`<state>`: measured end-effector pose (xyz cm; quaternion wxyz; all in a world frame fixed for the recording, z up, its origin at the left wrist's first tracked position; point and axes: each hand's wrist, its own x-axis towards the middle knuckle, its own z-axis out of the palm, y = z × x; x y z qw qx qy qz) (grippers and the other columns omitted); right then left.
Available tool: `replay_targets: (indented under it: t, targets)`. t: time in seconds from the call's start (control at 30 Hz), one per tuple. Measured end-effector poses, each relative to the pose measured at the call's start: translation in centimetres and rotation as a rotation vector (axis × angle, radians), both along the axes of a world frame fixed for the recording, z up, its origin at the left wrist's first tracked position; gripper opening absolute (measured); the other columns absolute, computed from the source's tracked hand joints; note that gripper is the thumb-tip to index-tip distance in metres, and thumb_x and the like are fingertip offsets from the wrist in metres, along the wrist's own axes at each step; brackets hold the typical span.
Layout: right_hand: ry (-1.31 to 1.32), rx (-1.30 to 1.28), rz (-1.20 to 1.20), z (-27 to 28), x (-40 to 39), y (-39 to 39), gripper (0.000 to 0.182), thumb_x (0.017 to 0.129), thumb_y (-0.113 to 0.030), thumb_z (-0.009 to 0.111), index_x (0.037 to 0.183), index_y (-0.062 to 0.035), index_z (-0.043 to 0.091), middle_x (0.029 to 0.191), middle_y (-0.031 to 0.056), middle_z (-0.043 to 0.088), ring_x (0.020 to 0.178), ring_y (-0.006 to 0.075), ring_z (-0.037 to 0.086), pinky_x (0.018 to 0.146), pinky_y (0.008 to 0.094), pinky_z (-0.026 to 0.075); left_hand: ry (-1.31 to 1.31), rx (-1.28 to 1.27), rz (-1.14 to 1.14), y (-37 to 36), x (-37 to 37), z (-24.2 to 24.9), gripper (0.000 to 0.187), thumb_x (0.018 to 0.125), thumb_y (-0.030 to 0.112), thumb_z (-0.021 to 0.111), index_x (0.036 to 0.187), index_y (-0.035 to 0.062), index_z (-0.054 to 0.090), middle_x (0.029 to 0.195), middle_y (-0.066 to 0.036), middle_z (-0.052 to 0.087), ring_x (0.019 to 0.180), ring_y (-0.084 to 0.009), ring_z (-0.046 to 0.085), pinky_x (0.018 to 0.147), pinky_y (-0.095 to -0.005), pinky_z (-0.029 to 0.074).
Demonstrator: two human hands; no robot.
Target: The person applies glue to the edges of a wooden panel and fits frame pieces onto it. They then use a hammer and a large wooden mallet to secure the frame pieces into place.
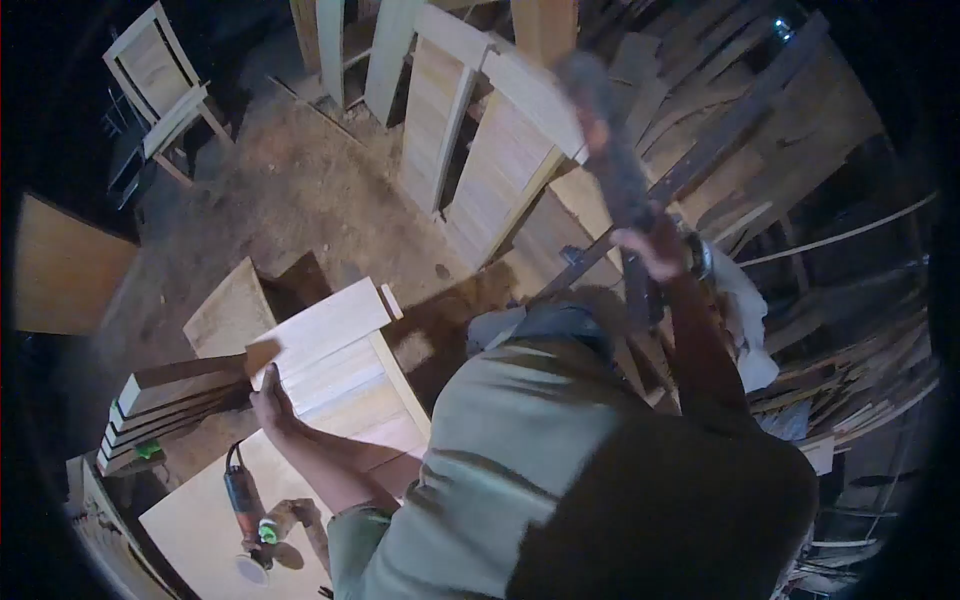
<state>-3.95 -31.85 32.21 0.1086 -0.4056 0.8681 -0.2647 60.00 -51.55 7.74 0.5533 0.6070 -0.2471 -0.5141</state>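
Note:
My left hand [272, 402] grips the near left end of a pale wooden panel [345, 375], a cabinet-door-like piece with a wide rail along its top. The thumb lies on the face and the fingers are partly hidden behind the edge. Up to the right, my right hand [658, 247] is closed round a long dark bar [605, 140], raised and smeared by motion. Its exact kind I cannot make out. Below my left hand, an angle grinder [242, 500] and a bottle with a green cap [283, 520] lie on a pale board [190, 515].
Several wooden panels [510, 150] lean together at the far side. A stack of boards [170, 400] stands left of my left hand, with a wooden box [230, 310] beyond it. A chair-like frame [155, 80] sits far left. Piled planks and strips [800, 130] fill the right.

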Motion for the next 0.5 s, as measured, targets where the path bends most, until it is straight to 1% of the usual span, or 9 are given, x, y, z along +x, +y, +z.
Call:
replay_targets:
  t: [0.07,0.17,0.2,0.23,0.27,0.3,0.37,0.43,0.5]
  targets:
    - [-0.454,-0.331,0.046,-2.1,-4.1,1.0,0.054,0.076,-0.029,0.077,0.118,0.0009,0.059,0.111,0.0137,0.064,0.110,0.0220,0.055,0.093,0.0395,0.044,0.054,-0.033,-0.004,0.1,0.2,0.1,0.070,0.085,0.003,0.072,0.131,-0.0250,0.028,0.130,-0.027,0.050,0.114,-0.0257,0.057,0.104,-0.0331,0.046]
    - [-0.413,-0.376,0.019,-4.0,-8.6,1.4,0.051,0.078,-0.028,0.075,0.117,0.0008,0.060,0.112,0.0135,0.064,0.110,0.0224,0.055,0.094,0.0386,0.044,-0.042,0.052,-0.132,0.6,-0.8,2.3,0.063,0.088,0.010,0.070,0.129,-0.0232,0.034,0.130,-0.028,0.051,0.115,-0.0247,0.057,0.103,-0.0327,0.045]
    - [-0.397,-0.396,0.013,-4.6,-9.9,0.5,0.050,0.078,-0.027,0.074,0.117,0.0008,0.060,0.112,0.0134,0.064,0.110,0.0226,0.056,0.094,0.0381,0.044,0.058,0.011,-0.218,0.4,0.7,0.3,0.064,0.089,0.012,0.071,0.128,-0.0235,0.036,0.130,-0.028,0.052,0.116,-0.0247,0.057,0.103,-0.0324,0.045]
    - [-0.398,-0.406,0.016,-5.3,-10.7,0.0,0.048,0.079,-0.026,0.073,0.116,0.0008,0.061,0.112,0.0132,0.064,0.110,0.0228,0.056,0.094,0.0376,0.043,0.141,0.000,-0.129,0.6,2.1,-2.0,0.067,0.087,0.015,0.073,0.127,-0.0235,0.035,0.125,-0.026,0.056,0.114,-0.0259,0.059,0.101,-0.0320,0.047]
    - [-0.405,-0.406,0.022,-5.9,-11.8,-0.8,0.046,0.080,-0.026,0.072,0.116,0.0007,0.061,0.112,0.0131,0.064,0.110,0.0230,0.056,0.095,0.0371,0.043,-0.192,0.157,0.178,1.2,-3.2,2.8,0.066,0.086,0.016,0.074,0.128,-0.0199,0.038,0.119,-0.024,0.060,0.105,-0.0242,0.062,0.093,-0.0311,0.050]
    - [-0.420,-0.405,0.028,-6.6,-12.3,-1.6,0.045,0.080,-0.025,0.071,0.116,0.0007,0.061,0.112,0.0130,0.064,0.110,0.0232,0.056,0.095,0.0367,0.043,-0.136,0.122,0.016,1.1,0.0,0.4,0.070,0.084,0.017,0.078,0.130,-0.0164,0.038,0.114,-0.022,0.061,0.096,-0.0220,0.063,0.084,-0.0302,0.052]
    - [-0.439,-0.387,0.039,-8.3,-13.9,-3.2,0.042,0.082,-0.024,0.069,0.115,0.0007,0.062,0.113,0.0128,0.064,0.109,0.0236,0.056,0.096,0.0357,0.043,-0.352,0.146,0.069,1.6,-0.2,0.4,0.068,0.081,0.027,0.080,0.123,-0.0152,0.047,0.113,-0.023,0.062,0.089,-0.0222,0.062,0.079,-0.0304,0.052]
    - [-0.450,-0.365,0.055,-10.4,-14.8,-4.4,0.039,0.083,-0.022,0.067,0.115,0.0006,0.063,0.113,0.0126,0.064,0.109,0.0239,0.056,0.096,0.0347,0.043,-0.788,0.364,0.073,2.5,-4.2,5.8,0.067,0.078,0.037,0.081,0.111,-0.0164,0.056,0.117,-0.028,0.060,0.099,-0.0317,0.062,0.088,-0.0356,0.051]
    - [-0.441,-0.338,0.080,-12.8,-16.1,-6.1,0.036,0.084,-0.021,0.065,0.114,0.0005,0.064,0.114,0.0123,0.064,0.109,0.0243,0.057,0.097,0.0338,0.043,-1.341,0.101,0.260,4.4,-6.0,3.3,0.065,0.076,0.039,0.079,0.101,-0.0174,0.060,0.125,-0.034,0.054,0.115,-0.0418,0.055,0.101,-0.0412,0.044]
